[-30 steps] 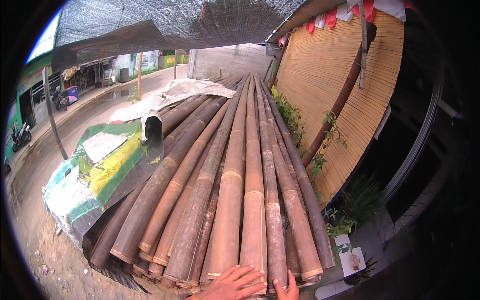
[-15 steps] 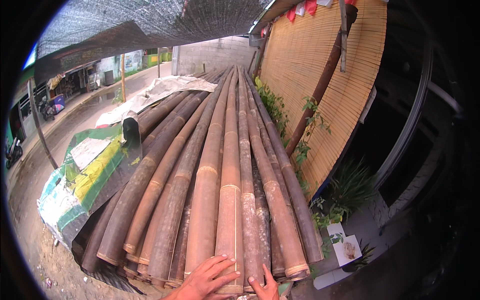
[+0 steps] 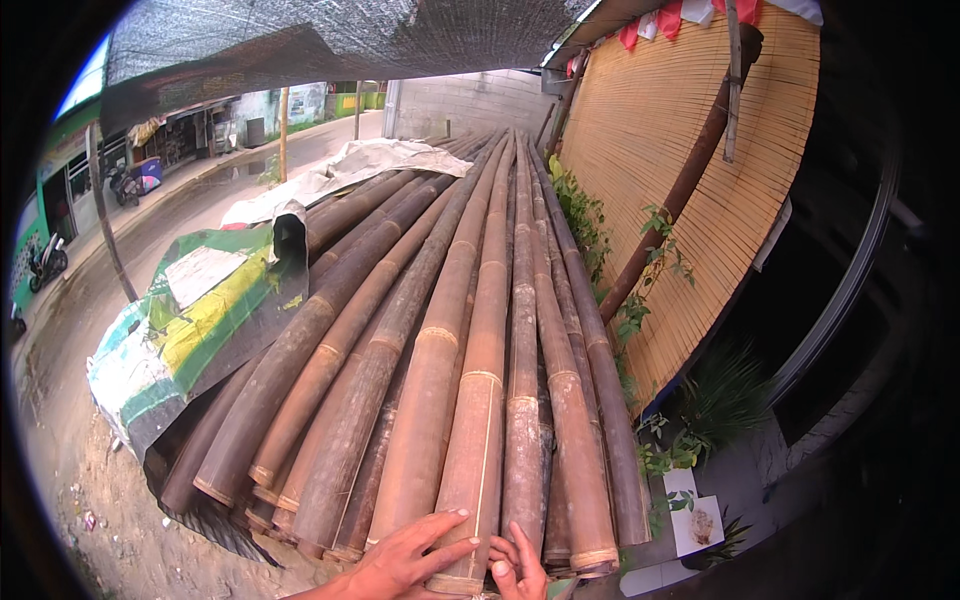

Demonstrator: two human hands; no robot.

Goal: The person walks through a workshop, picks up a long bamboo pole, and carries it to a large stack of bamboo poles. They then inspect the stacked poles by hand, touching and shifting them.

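Observation:
A long brown bamboo pole point(image 3: 472, 455) lies at the middle of a large stack, its near cut end towards me. My left hand point(image 3: 405, 562) rests across the left side of this end, fingers spread over its surface. Close to the pole's right edge is my right hand point(image 3: 518, 566), with fingers loosely bent and the thumb apart from them. A thicker bamboo pole point(image 3: 425, 400) lies directly to the left, and a paler, blotchy bamboo pole point(image 3: 523, 430) to the right. The undersides of both hands are hidden.
Several more poles fan out on both sides. A green, yellow and white tarp point(image 3: 205, 300) covers part of the stack's left side, beside a dirt road point(image 3: 60, 400). Along the right run a woven bamboo screen point(image 3: 690, 200), a slanted post point(image 3: 670, 220) and plants point(image 3: 580, 215).
The view has turned slightly left, so the scene sits further right. My right hand's fingers have shifted left against the middle pole and bent; my left hand stays on the pole's end.

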